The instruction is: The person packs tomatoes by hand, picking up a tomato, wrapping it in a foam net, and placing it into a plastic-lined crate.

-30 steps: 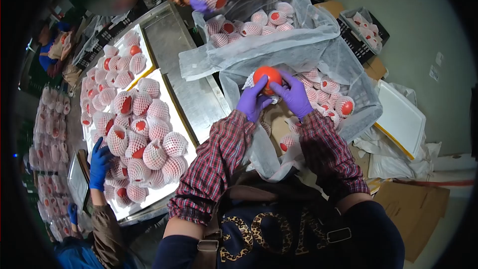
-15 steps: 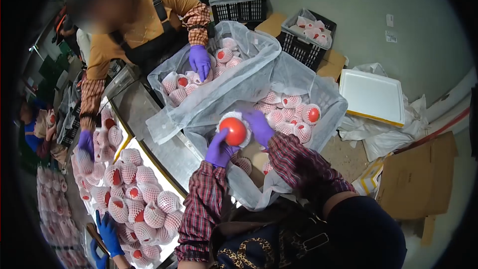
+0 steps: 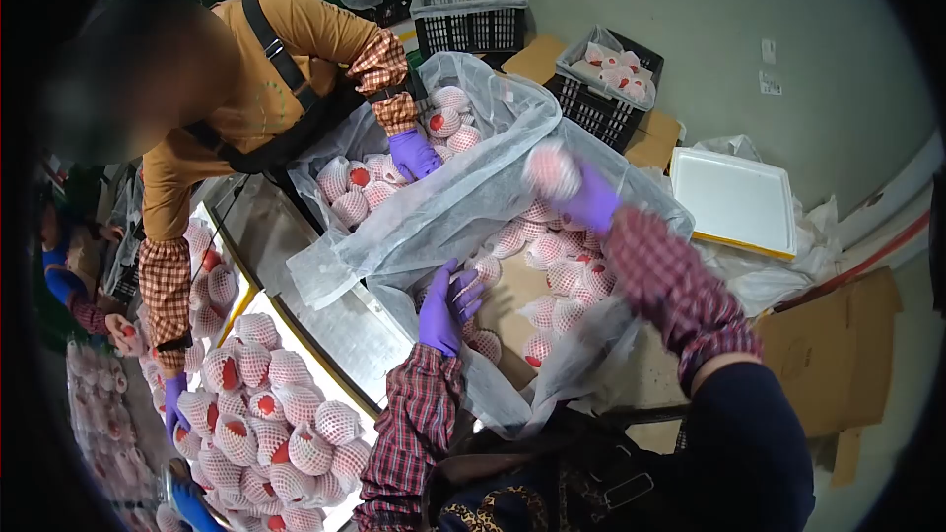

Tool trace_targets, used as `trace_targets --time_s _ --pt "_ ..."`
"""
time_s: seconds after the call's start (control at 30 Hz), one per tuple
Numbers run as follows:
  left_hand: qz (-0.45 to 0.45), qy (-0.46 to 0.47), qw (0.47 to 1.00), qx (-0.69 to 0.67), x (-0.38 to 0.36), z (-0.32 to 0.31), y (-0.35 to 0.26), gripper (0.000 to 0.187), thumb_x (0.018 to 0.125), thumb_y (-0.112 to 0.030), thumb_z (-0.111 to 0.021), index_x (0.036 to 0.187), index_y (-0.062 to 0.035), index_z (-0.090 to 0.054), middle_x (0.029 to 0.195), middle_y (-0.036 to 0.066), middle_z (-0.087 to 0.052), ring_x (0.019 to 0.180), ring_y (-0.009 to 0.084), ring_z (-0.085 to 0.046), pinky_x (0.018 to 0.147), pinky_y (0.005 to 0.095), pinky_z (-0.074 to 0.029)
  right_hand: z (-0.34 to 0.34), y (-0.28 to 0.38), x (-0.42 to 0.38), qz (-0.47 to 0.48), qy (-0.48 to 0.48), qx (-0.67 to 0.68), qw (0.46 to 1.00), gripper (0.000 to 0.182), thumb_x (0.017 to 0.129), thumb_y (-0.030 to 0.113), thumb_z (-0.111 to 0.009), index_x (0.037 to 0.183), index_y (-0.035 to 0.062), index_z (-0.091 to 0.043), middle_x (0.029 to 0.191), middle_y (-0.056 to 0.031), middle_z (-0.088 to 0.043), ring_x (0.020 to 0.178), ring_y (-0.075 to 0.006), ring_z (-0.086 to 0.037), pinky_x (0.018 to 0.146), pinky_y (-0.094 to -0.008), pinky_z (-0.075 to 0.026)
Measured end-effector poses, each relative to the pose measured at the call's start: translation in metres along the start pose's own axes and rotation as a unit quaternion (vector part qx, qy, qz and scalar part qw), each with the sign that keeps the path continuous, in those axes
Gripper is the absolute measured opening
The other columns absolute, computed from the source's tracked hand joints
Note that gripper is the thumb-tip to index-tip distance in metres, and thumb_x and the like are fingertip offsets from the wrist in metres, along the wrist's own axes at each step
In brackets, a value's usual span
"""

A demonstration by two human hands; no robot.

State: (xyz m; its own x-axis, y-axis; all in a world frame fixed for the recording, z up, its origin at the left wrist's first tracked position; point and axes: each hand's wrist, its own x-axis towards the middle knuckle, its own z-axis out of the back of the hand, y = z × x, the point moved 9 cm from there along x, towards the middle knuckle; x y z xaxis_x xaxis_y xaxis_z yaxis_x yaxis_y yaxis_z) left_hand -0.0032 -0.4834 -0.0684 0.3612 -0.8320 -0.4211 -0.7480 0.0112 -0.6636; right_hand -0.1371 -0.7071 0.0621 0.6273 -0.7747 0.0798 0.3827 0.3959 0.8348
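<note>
My right hand (image 3: 593, 199), in a purple glove, is raised over the lined crate (image 3: 636, 177) in front of me. It grips a round red fruit in a white foam net (image 3: 552, 171), smeared by motion. My left hand (image 3: 448, 307), also purple-gloved, is over the crate's left side with its fingers apart and nothing held, close to a netted fruit (image 3: 485, 270). Inside the crate, several netted fruits (image 3: 567, 278) lie along the far and right sides, around a bare brown cardboard sheet (image 3: 514, 307).
Across from me, a person's gloved hand (image 3: 414, 156) is in another lined crate (image 3: 473, 69); their other hand (image 3: 174, 404) is by heaped netted fruits (image 3: 266, 424). A white tray (image 3: 734, 199), black crates (image 3: 468, 25) and a cardboard box (image 3: 833, 355) stand around.
My right hand has moved up and right with the fruit, its bare red face no longer showing. My left hand has let go of it and lowered slightly. The other person leans further left.
</note>
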Motion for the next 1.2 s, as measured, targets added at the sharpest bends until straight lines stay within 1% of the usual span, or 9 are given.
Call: trace_targets --time_s 0.03,0.1,0.27,0.43,0.53,0.6,0.7,0.97,1.2 --pt "-0.001 -0.002 1.000 -0.007 -0.001 0.000 0.000 0.044 0.091 -0.039 -0.039 0.126 -0.0127 -0.038 0.110 0.012 -0.053 0.090 0.0220 -0.056 0.077 0.0328 -0.048 0.022 -0.014 0.041 -0.035 0.003 0.232 0.972 0.054 0.073 0.007 -0.062 0.122 0.0008 -0.038 0.114 -0.0118 -0.050 0.106 -0.0225 -0.049 0.093 -0.0330 -0.040" --pt "-0.001 -0.001 1.000 -0.018 -0.002 -0.001 -0.001 0.043 0.091 -0.039 -0.039 0.125 -0.0125 -0.039 0.110 0.012 -0.053 0.091 0.0224 -0.057 0.077 0.0323 -0.048 0.066 -0.040 0.121 -0.094 -0.049 0.718 0.688 0.035 0.088 0.020 -0.047 0.116 -0.0002 -0.042 0.111 -0.0142 -0.050 0.100 -0.0254 -0.053 0.090 -0.0353 -0.044" --pt "-0.007 0.018 0.999 -0.038 0.001 0.002 -0.002 0.044 0.089 -0.040 -0.042 0.123 -0.0118 -0.040 0.112 0.012 -0.052 0.093 0.0220 -0.056 0.077 0.0309 -0.048 0.133 -0.015 0.176 -0.059 -0.185 0.448 0.873 0.037 0.089 0.026 -0.044 0.110 -0.0046 -0.045 0.102 -0.0142 -0.055 0.091 -0.0226 -0.058 0.080 -0.0313 -0.050" --pt "-0.038 -0.053 0.997 -0.042 -0.007 0.005 -0.014 0.039 0.091 -0.032 -0.038 0.124 -0.0124 -0.041 0.115 0.010 -0.051 0.099 0.0180 -0.053 0.080 0.0267 -0.045 -0.010 -0.021 0.112 -0.093 0.204 0.167 0.960 0.028 0.086 0.027 -0.050 0.088 0.0016 -0.060 0.072 -0.0034 -0.059 0.060 -0.0110 -0.056 0.060 -0.0235 -0.049" --pt "-0.038 -0.073 0.996 -0.030 -0.006 0.010 -0.013 0.038 0.091 -0.030 -0.037 0.125 -0.0133 -0.040 0.116 0.009 -0.051 0.100 0.0174 -0.052 0.080 0.0267 -0.044 -0.065 -0.085 0.038 -0.165 0.436 -0.194 0.863 0.030 0.086 0.034 -0.049 0.098 0.0097 -0.062 0.081 -0.0035 -0.062 0.066 -0.0128 -0.057 0.063 -0.0277 -0.048" --pt "-0.036 -0.067 0.997 -0.028 -0.007 0.007 -0.014 0.037 0.091 -0.030 -0.037 0.125 -0.0137 -0.040 0.116 0.009 -0.050 0.100 0.0174 -0.053 0.080 0.0268 -0.044 -0.068 -0.225 0.055 0.073 0.380 -0.567 0.727 0.028 0.083 0.032 -0.050 0.094 0.0095 -0.063 0.077 -0.0045 -0.061 0.068 -0.0134 -0.057 0.064 -0.0304 -0.047" --pt "-0.033 -0.059 0.998 -0.020 -0.005 0.006 -0.013 0.038 0.091 -0.030 -0.037 0.125 -0.0138 -0.040 0.117 0.009 -0.050 0.099 0.0177 -0.053 0.080 0.0270 -0.045 -0.019 -0.304 0.011 0.063 0.321 -0.483 0.812 0.026 0.083 0.025 -0.043 0.097 0.0136 -0.062 0.090 -0.0097 -0.060 0.087 -0.0230 -0.058 0.076 -0.0341 -0.045" --pt "-0.019 -0.021 0.999 -0.027 0.001 0.007 -0.006 0.040 0.087 -0.032 -0.047 0.121 -0.0119 -0.044 0.113 0.009 -0.052 0.096 0.0176 -0.053 0.080 0.0285 -0.044 -0.027 -0.160 -0.029 0.037 0.353 -0.601 0.716 0.048 0.069 0.035 -0.062 0.108 0.0083 -0.052 0.099 -0.0163 -0.056 0.095 -0.0338 -0.054 0.080 -0.0390 -0.045" --pt "0.084 -0.004 0.994 0.065 -0.005 -0.005 0.020 0.042 0.086 -0.041 -0.048 0.125 -0.0247 -0.044 0.119 -0.001 -0.046 0.106 0.0142 -0.043 0.088 0.0310 -0.033 -0.065 0.005 -0.046 0.030 0.091 -0.202 0.975 0.080 0.062 0.043 -0.071 0.124 0.0046 -0.039 0.114 -0.0182 -0.051 0.101 -0.0302 -0.053 0.085 -0.0363 -0.043"
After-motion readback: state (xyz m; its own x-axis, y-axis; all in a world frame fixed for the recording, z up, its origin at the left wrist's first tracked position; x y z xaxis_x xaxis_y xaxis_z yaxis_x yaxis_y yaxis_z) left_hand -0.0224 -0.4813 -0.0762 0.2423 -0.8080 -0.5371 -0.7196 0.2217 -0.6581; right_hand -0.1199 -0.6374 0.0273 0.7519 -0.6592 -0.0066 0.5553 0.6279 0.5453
